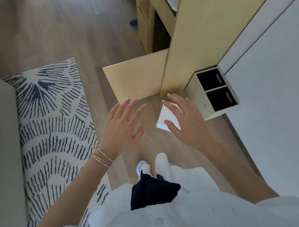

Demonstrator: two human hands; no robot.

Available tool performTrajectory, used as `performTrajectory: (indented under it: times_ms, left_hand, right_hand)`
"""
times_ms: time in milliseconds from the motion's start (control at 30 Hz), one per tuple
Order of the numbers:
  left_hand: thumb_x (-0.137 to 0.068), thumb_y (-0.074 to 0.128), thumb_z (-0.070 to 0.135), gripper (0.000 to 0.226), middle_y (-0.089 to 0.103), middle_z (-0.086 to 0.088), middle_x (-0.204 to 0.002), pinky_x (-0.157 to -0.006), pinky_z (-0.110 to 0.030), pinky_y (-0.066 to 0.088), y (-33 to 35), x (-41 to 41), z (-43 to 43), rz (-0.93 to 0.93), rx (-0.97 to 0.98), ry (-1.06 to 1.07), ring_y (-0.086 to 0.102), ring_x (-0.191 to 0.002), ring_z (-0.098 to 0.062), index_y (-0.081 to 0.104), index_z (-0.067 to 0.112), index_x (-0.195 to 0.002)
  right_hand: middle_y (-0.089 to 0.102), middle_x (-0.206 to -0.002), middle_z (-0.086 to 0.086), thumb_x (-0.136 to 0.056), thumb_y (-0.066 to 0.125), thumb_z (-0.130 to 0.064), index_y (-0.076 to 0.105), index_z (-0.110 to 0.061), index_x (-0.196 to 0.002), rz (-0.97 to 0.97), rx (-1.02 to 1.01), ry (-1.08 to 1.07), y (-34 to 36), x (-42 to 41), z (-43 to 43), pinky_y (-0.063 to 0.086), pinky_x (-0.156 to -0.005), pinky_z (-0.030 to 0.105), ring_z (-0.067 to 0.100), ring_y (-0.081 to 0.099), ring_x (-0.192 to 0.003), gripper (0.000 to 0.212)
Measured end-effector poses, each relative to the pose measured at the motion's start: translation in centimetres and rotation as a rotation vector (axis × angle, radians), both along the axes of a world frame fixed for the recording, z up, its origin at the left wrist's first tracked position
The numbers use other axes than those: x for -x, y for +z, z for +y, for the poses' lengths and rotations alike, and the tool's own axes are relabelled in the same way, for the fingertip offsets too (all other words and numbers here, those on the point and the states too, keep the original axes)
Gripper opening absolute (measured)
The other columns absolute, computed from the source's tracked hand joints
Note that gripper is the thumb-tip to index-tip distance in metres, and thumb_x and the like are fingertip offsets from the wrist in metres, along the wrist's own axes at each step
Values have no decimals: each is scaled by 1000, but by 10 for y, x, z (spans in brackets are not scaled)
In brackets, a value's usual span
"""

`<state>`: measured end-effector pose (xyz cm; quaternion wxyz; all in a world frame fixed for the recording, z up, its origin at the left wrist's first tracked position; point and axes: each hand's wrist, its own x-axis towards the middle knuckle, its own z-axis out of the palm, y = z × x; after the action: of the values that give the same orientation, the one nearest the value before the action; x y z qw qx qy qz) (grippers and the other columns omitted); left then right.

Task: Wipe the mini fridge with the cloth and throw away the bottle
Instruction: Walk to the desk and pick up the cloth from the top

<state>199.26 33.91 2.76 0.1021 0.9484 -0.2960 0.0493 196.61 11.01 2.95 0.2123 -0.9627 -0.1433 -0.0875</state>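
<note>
Both hands are stretched out in front of me over the wooden floor, palms down and fingers spread. My left hand (123, 126), with thin bangles on the wrist, holds nothing. My right hand (183, 121) hovers over a white folded cloth-like square (165, 118), which shows between its thumb and forefinger; I cannot tell whether they touch. Just beyond my fingertips an open wooden cabinet door (135, 80) swings out from a tall wooden cabinet (201, 37). A dark recess (160, 33) shows deeper in the cabinet, possibly the mini fridge. No bottle is in view.
A low wooden box with two dark bin compartments (213, 94) stands to the right against a white wall (269, 104). A patterned rug (52, 121) and a grey upholstered edge (2, 142) lie left. My feet (153, 166) stand on the floor below.
</note>
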Motion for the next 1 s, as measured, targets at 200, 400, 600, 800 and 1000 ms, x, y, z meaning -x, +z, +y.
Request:
performTrajectory:
  times_ms: [200, 400, 600, 800, 1000]
  left_hand:
    - [-94, 41, 38, 52, 53, -15, -141, -104, -52, 41, -12, -47, 28, -4, 43, -3, 50, -129, -36, 53, 12, -137]
    - [-95, 41, 40, 52, 52, -14, -142, -108, -48, 35, -28, -112, 54, 26, 3, -19, 49, -131, -35, 55, 13, -137]
    - [-94, 42, 41, 53, 51, -12, -143, -108, -51, 37, -16, -207, 77, 47, -37, -62, 48, -132, -34, 52, 15, -139]
    - [-94, 41, 42, 54, 51, -14, -143, -108, -51, 37, -1, -306, 78, 31, -70, -113, 48, -132, -35, 52, 14, -139]
    - [-97, 38, 43, 54, 49, -13, -145, -109, -51, 37, -3, -365, 77, 36, -82, -192, 46, -134, -34, 48, 16, -143]
  right_hand:
    - [46, -141, 10, -90, 44, -36, 50, -13, -133, 70, 33, -5, -13, -40, 30, 31, -107, 47, 25, 41, -131, 49]
    - [46, -141, 9, -91, 43, -37, 45, -15, -134, 90, 90, 13, -25, -104, 45, 32, -107, 48, 24, 41, -131, 48]
    - [45, -142, 9, -89, 43, -37, 49, -14, -134, 149, 148, -8, -17, -192, 53, 33, -107, 47, 22, 36, -130, 50]
    - [48, -139, 12, -89, 41, -38, 52, -11, -131, 83, 105, -117, 4, -276, 58, 33, -104, 46, 25, 40, -128, 51]
    - [50, -137, 13, -89, 40, -43, 50, -12, -130, 94, 56, -204, 3, -327, 70, 39, -101, 50, 28, 46, -124, 52]
